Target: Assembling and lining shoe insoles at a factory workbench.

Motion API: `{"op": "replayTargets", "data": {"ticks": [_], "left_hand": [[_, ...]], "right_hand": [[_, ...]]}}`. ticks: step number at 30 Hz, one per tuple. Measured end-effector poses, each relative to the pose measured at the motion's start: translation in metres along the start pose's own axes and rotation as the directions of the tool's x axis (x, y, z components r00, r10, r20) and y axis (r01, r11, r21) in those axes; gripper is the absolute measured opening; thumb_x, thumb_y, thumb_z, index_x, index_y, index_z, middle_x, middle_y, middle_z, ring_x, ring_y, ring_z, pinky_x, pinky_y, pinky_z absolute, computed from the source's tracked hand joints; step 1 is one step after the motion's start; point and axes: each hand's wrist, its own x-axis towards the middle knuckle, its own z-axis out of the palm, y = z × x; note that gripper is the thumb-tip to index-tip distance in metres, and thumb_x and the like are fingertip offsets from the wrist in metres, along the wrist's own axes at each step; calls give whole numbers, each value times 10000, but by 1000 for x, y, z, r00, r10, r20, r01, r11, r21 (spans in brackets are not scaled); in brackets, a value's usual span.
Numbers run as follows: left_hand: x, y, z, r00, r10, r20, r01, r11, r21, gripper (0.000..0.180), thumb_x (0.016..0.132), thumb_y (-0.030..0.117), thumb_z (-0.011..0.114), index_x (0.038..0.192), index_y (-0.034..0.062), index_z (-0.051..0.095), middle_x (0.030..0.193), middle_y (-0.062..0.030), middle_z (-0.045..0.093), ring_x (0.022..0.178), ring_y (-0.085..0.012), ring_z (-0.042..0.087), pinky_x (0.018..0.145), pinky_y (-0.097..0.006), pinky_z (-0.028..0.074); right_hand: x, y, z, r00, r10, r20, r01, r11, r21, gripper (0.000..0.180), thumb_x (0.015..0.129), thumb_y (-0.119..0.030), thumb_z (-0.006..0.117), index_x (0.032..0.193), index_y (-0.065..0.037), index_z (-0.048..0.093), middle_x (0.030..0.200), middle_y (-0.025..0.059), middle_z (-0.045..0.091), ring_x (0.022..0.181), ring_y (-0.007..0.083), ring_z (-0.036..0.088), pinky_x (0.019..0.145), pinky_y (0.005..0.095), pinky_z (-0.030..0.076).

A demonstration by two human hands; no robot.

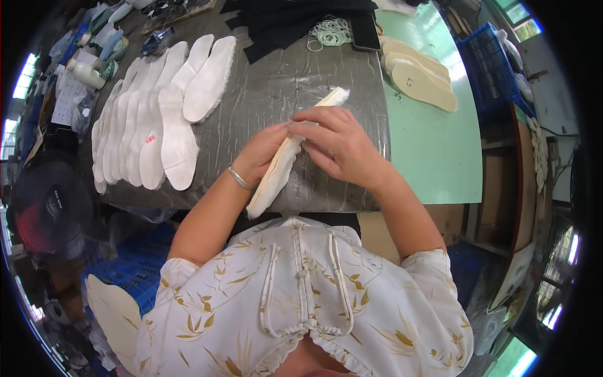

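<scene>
A pair of cream insoles (269, 187) with white fluffy lining is seen edge-on, tilted over the front of the grey table. My left hand (262, 154), with a silver bangle at the wrist, grips the insoles around their middle from the left. From the right, my right hand (339, 143) has its fingers bent over their upper part. The fingertips of both hands meet near the middle, and something thin and pale there is too small to make out. One fluffy end sticks out beyond my right hand.
White fleecy insoles (179, 138) lie in overlapping rows on the left of the table (270, 81). Pale rubber bands (331, 31), a dark phone (365, 31) and black cloth (276, 25) lie at the back. Cream insoles (427, 85) rest on a green board (440, 157). A fan (53, 207) stands at left.
</scene>
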Motion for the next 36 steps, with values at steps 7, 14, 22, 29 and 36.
{"op": "replayTargets", "data": {"ticks": [7,14,22,29,36], "left_hand": [[1,-6,-7,1000,-28,-10,30,977,209,369,1063,339,588,1282,42,595,1089,-38,668,927,-70,644,775,-236,544],[-53,17,-19,962,255,94,-211,484,850,298,1030,143,616,1273,-14,690,1126,-45,725,994,-111,646,906,-272,506],[-56,0,-25,910,398,117,-314,476,822,275,1029,128,598,1218,-43,701,1121,-95,726,1001,-142,667,884,-281,520],[-55,1,-27,905,398,148,-341,472,813,278,1045,128,562,1202,-47,710,1120,-98,723,981,-143,658,868,-281,508],[-55,-3,-28,899,428,87,-310,485,817,272,1044,127,561,1161,-60,720,1062,-97,735,934,-118,645,838,-264,506]], "right_hand": [[-5,11,-4,978,139,159,-144,989,23,481,824,-17,655,1295,-98,605,1027,113,676,1028,314,649,1103,524,405],[-47,24,15,946,315,75,-314,949,-29,382,830,5,657,1205,-69,653,1019,117,688,998,340,638,986,452,461],[-33,7,32,992,111,-53,-115,990,-78,308,833,-134,784,1131,-90,725,1134,66,671,1020,263,647,1023,484,461],[-20,-1,51,995,-48,-92,26,974,-223,271,791,-136,803,1056,-118,750,1052,23,641,945,215,629,938,425,487],[-20,1,55,992,-126,-23,115,956,-271,225,753,-120,748,962,-71,683,1040,42,621,925,206,614,898,404,487]]}}
